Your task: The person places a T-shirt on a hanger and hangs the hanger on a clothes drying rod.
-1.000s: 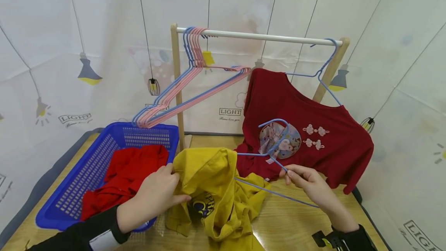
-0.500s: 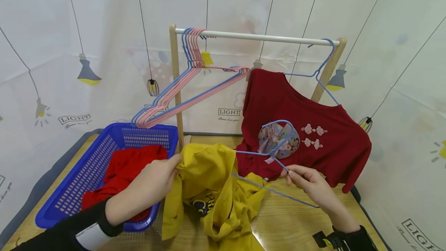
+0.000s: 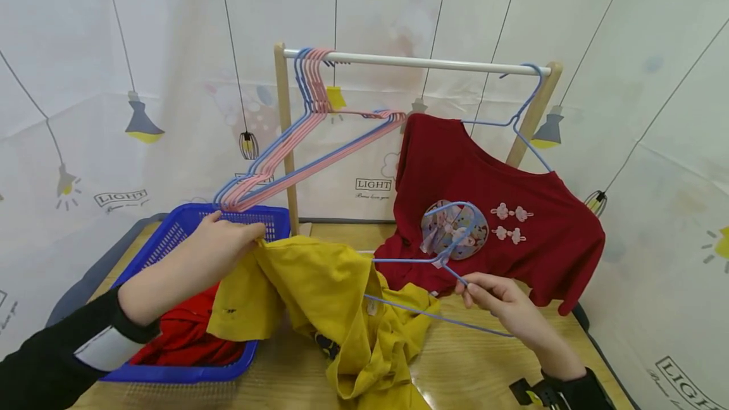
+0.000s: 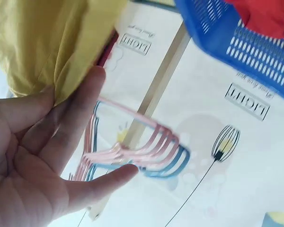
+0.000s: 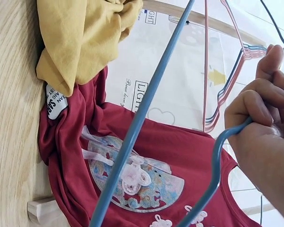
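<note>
My left hand (image 3: 207, 248) pinches the upper left edge of a yellow shirt (image 3: 319, 271), drawing the cloth out over the basket. In the left wrist view, thumb and fingertips meet on the yellow cloth while one finger sticks out. My right hand (image 3: 501, 299) grips a blue hanger (image 3: 407, 261) by its sloping arm just below the hook. The hanger's left end is hidden inside the shirt, and its lower bar crosses in front of the yellow folds. Part of the shirt's dark print (image 3: 327, 345) shows; its lower folds lie on the wooden table (image 3: 473, 372).
A blue basket (image 3: 188, 373) with red clothing (image 3: 199, 334) stands at left. Behind, a rack with a white rail (image 3: 410, 61) bears several pink and blue hangers (image 3: 310, 125) at its left. A dark red shirt (image 3: 524, 233) hangs at its right.
My left hand has moved left and up, stretching the yellow shirt's edge over the basket. The right hand and the hanger have hardly moved.
</note>
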### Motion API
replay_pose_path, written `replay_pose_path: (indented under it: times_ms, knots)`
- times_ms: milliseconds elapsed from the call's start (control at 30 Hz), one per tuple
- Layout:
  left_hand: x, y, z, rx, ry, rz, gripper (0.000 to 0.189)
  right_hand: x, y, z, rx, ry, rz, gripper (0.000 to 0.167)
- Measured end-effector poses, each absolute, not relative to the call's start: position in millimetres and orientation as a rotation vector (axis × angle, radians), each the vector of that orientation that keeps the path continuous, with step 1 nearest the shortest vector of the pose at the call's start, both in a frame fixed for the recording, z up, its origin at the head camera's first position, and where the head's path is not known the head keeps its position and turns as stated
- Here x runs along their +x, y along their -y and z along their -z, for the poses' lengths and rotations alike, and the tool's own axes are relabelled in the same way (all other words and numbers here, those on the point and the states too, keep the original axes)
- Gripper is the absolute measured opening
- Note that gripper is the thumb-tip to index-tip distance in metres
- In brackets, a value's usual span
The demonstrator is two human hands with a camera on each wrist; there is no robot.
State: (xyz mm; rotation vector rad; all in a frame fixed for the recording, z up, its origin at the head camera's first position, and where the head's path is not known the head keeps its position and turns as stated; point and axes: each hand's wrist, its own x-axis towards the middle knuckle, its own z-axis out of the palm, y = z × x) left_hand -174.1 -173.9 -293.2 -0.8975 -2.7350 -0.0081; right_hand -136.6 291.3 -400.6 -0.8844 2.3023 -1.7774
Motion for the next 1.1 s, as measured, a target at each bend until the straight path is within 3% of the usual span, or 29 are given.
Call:
replay_pose_path:
  times_ms: [300,600,800,1100]
  knots:
    - [-163,152,297,-0.926,2.98,0.007,0.043,-139,-285,405,-0.896,-2.312,1.771,0.023]
    - [-169,100,309,-1.225,2.538,0.434,0.029,-139,-279,398,-0.889,-2.314,1.759,0.024]
    - [-173,89,318,-1.184,2.448,0.571,0.006,-139,-272,394,-0.931,-2.319,1.742,0.023]
    - [-170,81,324,-1.095,2.249,0.677,0.005,-138,-268,395,-0.824,-2.327,1.733,0.025]
